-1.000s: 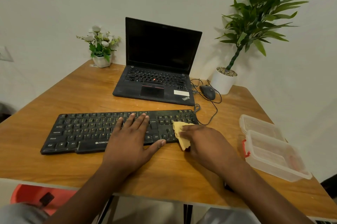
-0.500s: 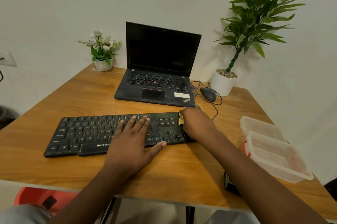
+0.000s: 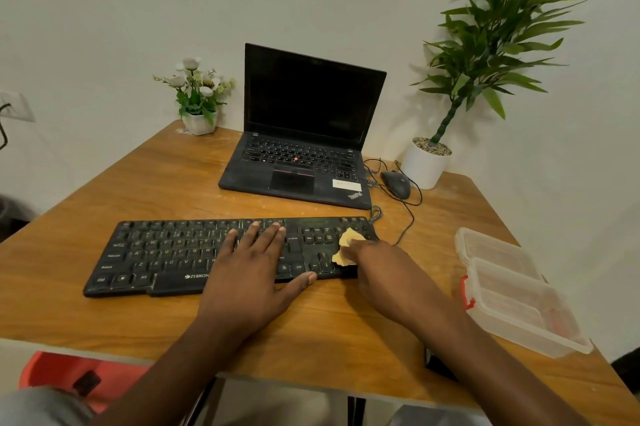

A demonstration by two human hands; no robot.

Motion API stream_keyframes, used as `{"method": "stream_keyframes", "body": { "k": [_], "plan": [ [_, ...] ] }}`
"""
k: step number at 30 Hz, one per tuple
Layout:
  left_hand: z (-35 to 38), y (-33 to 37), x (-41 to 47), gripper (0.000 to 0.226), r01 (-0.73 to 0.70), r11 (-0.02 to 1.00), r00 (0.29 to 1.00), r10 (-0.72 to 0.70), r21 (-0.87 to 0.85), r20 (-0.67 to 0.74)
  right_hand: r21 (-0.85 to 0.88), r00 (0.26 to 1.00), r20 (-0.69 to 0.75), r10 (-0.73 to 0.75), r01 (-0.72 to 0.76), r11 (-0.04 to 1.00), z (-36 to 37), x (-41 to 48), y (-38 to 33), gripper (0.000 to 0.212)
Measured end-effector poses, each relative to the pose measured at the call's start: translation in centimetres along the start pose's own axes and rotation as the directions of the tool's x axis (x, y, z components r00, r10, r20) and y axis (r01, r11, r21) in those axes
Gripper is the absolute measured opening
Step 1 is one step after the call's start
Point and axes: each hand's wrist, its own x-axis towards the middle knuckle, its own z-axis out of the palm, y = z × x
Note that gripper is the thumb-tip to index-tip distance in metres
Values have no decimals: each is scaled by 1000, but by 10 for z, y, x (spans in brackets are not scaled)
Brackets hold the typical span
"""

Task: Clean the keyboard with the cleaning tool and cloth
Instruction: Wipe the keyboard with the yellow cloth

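The black keyboard [image 3: 162, 255] lies across the table [image 3: 138, 190], toward its near edge. The left hand [image 3: 252, 273] rests flat on the middle keys, fingers straight. At the keyboard's right end the right hand [image 3: 384, 269] grips the yellow cloth [image 3: 346, 247], which bunches out past its fingertips onto the keys

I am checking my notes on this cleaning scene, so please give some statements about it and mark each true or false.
1. The left hand lies flat on the black keyboard. True.
2. The right hand holds a yellow cloth on the keyboard's left end. False: on its right end.
3. The laptop is closed. False: its lid is open, the screen dark.
4. A black mouse lies beside the laptop. True.
5. The clear plastic container stands on the keyboard. False: it stands on the table, apart.
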Motion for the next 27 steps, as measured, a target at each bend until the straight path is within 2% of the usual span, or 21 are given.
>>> {"method": "stream_keyframes", "body": {
  "k": [5, 8, 12, 16, 19, 24, 27],
  "plan": [
    [-2, 1, -2, 106, 1, 1000, 1000, -1, 7, 8, 198, 999, 23, 27, -31, 980, -17, 4, 18, 47],
    [-4, 2, -2, 105, 4, 1000, 1000, -4, -13, 0, 337, 999, -41, -5, 19, 941, -29, 2, 16, 40],
    [-8, -6, -13, 99, 21, 999, 1000, -22, -40, -19, 458, 990, -136, -21, 82, 885, -34, 5, -1, 44],
    [-19, -39, -37, 94, 60, 996, 996, -64, -65, -61, 387, 979, -201, -28, 106, 916, -25, 17, -24, 48],
    [-23, -72, -59, 90, 83, 995, 991, -87, -50, -101, 214, 963, -255, -87, 144, 966, -17, 28, -48, 47],
    [-25, -113, -89, 81, 125, 989, 980, -135, -79, -149, -55, 987, -115, -114, 109, 993, 10, 40, -93, 25],
    [-22, -119, -96, 75, 155, 982, 966, -175, -111, -192, -79, 981, -144, -130, 120, 990, 11, 53, -109, 20]
  ]
}}
